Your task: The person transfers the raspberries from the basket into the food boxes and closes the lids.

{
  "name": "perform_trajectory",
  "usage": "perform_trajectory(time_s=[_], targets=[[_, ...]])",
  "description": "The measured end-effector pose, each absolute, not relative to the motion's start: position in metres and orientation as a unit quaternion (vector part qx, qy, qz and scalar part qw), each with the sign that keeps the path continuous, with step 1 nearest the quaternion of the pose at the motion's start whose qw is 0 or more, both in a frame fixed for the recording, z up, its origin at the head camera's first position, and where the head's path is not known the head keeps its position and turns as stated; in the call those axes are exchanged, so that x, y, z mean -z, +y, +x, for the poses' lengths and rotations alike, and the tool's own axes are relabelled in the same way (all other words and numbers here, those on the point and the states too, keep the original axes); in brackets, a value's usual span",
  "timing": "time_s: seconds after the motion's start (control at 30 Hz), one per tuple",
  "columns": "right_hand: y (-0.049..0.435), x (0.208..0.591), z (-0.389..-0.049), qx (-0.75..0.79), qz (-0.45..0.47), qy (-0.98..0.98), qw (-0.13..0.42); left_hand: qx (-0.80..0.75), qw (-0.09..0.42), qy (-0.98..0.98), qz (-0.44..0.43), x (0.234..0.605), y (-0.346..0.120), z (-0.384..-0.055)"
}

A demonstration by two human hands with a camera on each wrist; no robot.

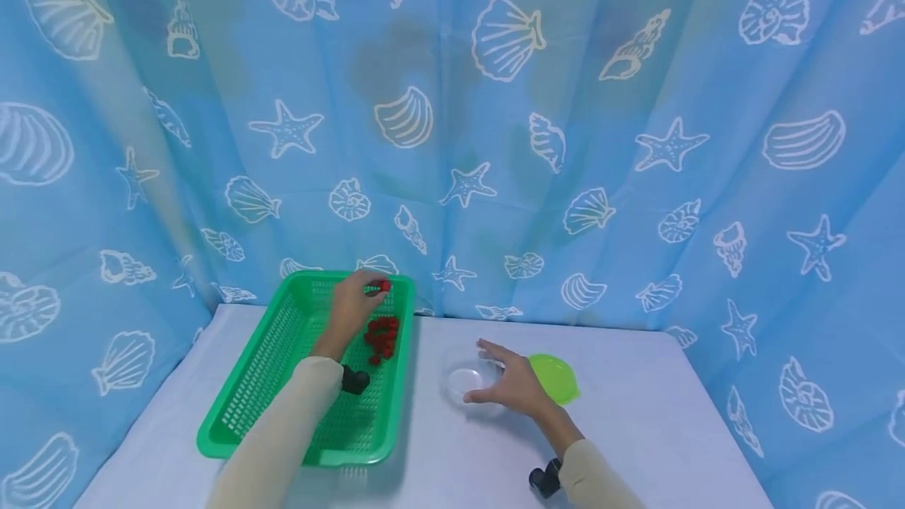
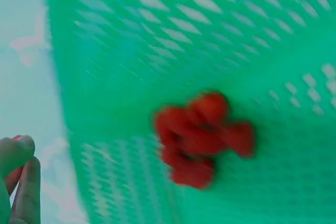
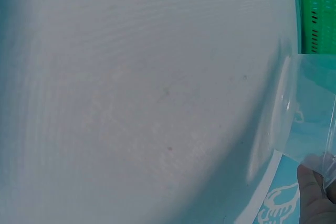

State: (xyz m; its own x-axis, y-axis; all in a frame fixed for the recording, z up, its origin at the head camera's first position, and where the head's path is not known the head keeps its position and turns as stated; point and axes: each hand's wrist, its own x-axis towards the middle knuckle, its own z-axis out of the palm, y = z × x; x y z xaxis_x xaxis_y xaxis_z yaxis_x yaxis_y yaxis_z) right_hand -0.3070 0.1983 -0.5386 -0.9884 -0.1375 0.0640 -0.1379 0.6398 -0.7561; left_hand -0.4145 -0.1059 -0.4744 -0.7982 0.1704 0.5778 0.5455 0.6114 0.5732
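Observation:
My left hand (image 1: 349, 309) pinches a small red berry-like piece (image 1: 384, 286) between thumb and fingers, over the far right corner of the green basket (image 1: 401, 407). Below it, a cluster of similar red pieces (image 2: 197, 140) lies in the basket; blur in the left wrist view hides their exact kind. On the white table, my right hand (image 1: 519, 385) holds a clear plastic container (image 1: 463, 380) by its side, thumb and fingers spread around it. The right wrist view shows fingertips at the container's wall (image 3: 310, 103).
A lime-green round lid (image 1: 555, 378) lies just right of the container, partly behind the right hand. The white tablecloth (image 1: 636, 430) reaches back to a blue shell-patterned curtain (image 1: 452, 140). Raised basket walls stand around the red pieces.

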Motion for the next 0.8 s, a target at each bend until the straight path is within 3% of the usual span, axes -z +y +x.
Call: perform_trajectory(time_s=[0.3, 0.47, 0.8], targets=[[0.201, 0.540, -0.306, -0.412, 0.073, -0.908, -0.009, 0.483, 0.196, -0.814, -0.254, 0.442, -0.060, -0.378], [0.200, 0.540, -0.308, -0.417, 0.068, -0.906, -0.018, 0.461, 0.173, -0.828, -0.270, 0.438, -0.042, -0.355], [0.194, 0.537, -0.308, -0.407, 0.048, -0.912, -0.013, 0.395, 0.090, -0.889, -0.213, 0.446, -0.017, -0.316]])
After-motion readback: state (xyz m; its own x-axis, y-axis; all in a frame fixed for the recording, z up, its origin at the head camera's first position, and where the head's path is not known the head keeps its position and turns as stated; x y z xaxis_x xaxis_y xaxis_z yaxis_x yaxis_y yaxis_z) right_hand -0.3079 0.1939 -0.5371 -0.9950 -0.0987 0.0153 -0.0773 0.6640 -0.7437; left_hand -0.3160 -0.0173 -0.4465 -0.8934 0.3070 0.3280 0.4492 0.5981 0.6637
